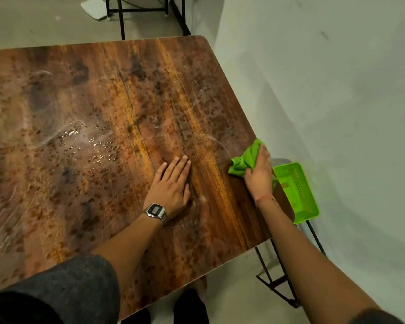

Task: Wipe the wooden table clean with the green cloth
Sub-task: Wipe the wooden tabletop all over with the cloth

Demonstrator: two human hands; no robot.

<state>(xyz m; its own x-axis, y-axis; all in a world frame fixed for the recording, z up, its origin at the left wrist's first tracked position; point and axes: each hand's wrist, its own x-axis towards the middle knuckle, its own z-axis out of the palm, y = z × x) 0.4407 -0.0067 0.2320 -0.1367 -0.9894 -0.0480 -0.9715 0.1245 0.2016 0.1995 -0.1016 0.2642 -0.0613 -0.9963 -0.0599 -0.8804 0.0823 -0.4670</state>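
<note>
The wooden table (103, 113) fills most of the view, its top mottled with stains, smear marks and water droplets (89, 141) left of centre. My right hand (260, 176) presses a bunched green cloth (246, 160) onto the table at its right edge. My left hand (173, 185) lies flat on the tabletop, fingers together, a little left of the cloth, with a metal digital watch on the wrist.
A green plastic basket (297, 192) sits just beyond the table's right edge on a stool with black legs (278, 277). A grey wall (337, 90) runs along the right. A black metal frame (136, 10) and a white object (95, 8) stand on the floor at the far side.
</note>
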